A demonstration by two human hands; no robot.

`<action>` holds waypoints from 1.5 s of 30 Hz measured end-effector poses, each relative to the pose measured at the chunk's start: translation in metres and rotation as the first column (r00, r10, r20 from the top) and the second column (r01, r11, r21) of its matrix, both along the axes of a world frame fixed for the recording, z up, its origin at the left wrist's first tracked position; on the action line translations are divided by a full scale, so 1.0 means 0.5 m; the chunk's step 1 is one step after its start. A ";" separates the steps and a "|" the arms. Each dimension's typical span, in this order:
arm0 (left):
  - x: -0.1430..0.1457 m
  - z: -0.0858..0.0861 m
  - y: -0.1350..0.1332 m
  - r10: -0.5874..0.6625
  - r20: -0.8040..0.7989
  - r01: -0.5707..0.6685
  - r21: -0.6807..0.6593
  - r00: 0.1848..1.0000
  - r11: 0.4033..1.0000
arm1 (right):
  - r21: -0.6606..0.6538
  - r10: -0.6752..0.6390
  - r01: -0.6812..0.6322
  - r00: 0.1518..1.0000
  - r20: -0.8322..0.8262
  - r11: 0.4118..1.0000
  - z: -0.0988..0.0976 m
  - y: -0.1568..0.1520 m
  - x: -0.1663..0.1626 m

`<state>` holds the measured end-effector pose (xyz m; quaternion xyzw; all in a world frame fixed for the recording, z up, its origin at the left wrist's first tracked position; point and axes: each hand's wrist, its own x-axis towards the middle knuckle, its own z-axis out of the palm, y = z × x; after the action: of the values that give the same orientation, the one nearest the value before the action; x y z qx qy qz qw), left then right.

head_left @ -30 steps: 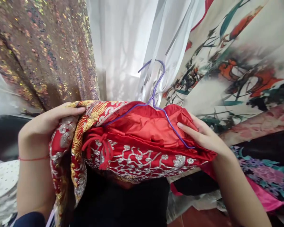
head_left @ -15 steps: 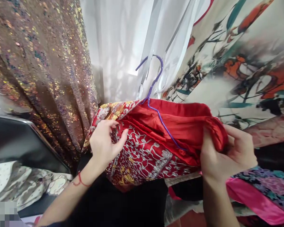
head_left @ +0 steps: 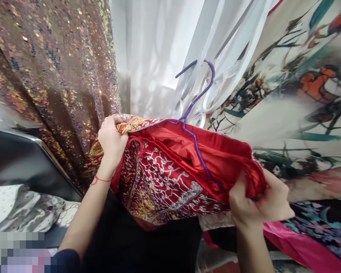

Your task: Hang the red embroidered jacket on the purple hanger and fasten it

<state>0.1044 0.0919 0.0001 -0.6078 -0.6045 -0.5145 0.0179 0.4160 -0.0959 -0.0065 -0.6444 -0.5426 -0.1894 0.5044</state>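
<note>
A red garment point(head_left: 170, 178) with silver and gold embroidery lies across the middle of the view, its plain red lining facing up. A purple wire hanger point(head_left: 197, 110) sits inside it, the hook sticking up in front of white fabric. My left hand point(head_left: 110, 142) is closed over the garment's upper left edge, thumb and fingers gripping the embroidered cloth. My right hand point(head_left: 258, 203) is closed round the bunched red cloth at the right end, over that end of the hanger.
A brown sequinned fabric point(head_left: 51, 76) hangs at the left. White sheer fabric point(head_left: 156, 57) hangs behind. A cream printed cloth point(head_left: 301, 98) fills the right. Pink and floral fabrics point(head_left: 307, 242) lie at lower right, a spotted cloth point(head_left: 19, 208) at lower left.
My left hand has shifted from the garment's far left to its upper left edge. My right hand went from lying flat on the hanger's arm to gripping the bunched right end.
</note>
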 end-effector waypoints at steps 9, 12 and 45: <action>-0.141 0.024 -0.029 -0.357 0.110 0.373 -0.304 0.928 0.876 | 0.169 -0.228 0.209 0.968 0.104 0.963 0.028 0.056 0.010; -0.170 0.059 -0.046 -0.450 0.089 0.445 -0.402 0.889 0.800 | 0.031 -0.015 0.015 1.000 0.000 0.999 0.039 0.070 0.021; -0.135 0.071 0.056 -0.487 -0.074 0.417 -0.415 0.870 0.809 | 0.465 -0.159 -0.037 0.913 0.375 0.885 -0.043 0.085 0.115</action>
<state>0.0369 0.1199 0.0354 -0.7691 -0.5268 -0.3185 -0.1717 0.4737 -0.0536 -0.0280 -0.4697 -0.5527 -0.4578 0.5141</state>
